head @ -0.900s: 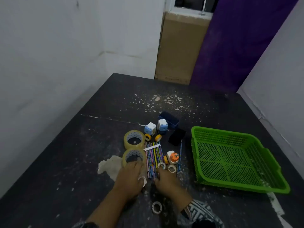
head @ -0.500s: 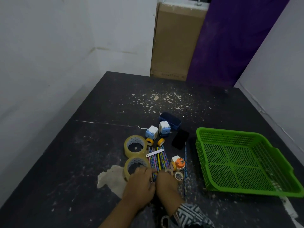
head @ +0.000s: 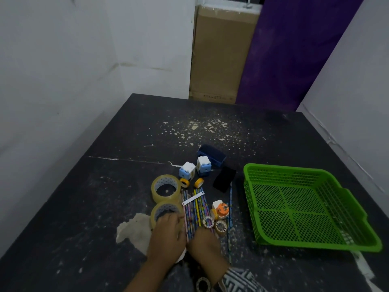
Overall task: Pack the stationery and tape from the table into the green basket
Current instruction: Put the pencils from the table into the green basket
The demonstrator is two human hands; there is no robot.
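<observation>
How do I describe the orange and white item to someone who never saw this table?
Find the green basket. Left of it lie the pencils; at their right edge sits the item. Only it has an orange top on a white body.

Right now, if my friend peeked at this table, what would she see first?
Probably the bright green basket on the right of the dark table, with nothing in it yet. Next, the colourful pencils in the middle, where the left hand and right hand meet over their near ends, and the two big clear tape rolls just left of them.
</observation>
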